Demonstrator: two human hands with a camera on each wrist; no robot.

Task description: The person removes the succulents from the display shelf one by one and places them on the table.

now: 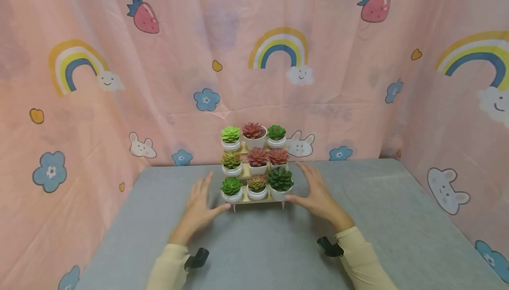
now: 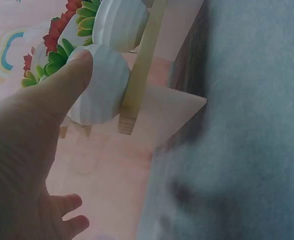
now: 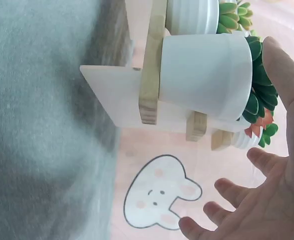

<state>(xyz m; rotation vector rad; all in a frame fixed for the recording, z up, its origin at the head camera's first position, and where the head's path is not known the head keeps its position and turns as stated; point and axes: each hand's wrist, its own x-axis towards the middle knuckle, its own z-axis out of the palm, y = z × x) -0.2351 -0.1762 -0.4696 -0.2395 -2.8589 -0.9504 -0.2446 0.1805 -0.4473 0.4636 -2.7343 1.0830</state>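
A three-tier wooden stand (image 1: 260, 201) holds small potted succulents in white pots, in three rows of three. My left hand (image 1: 197, 209) is at its left side with fingers spread, the thumb tip by the bottom-left green succulent (image 1: 231, 185). In the left wrist view that thumb overlaps a ribbed white pot (image 2: 109, 82). On the other side my right hand (image 1: 321, 199) is spread too, its thumb near the dark green succulent (image 1: 280, 178) at bottom right. The right wrist view shows this smooth white pot (image 3: 204, 75) standing on the wooden shelf edge (image 3: 150, 75).
The stand is on a table with a grey cloth (image 1: 258, 246), towards its back edge. Behind and at the sides hangs a pink curtain (image 1: 179, 60) printed with rainbows, strawberries and rabbits. A dark wrist device (image 1: 197, 258) is strapped at the left sleeve, another (image 1: 330, 246) at the right.
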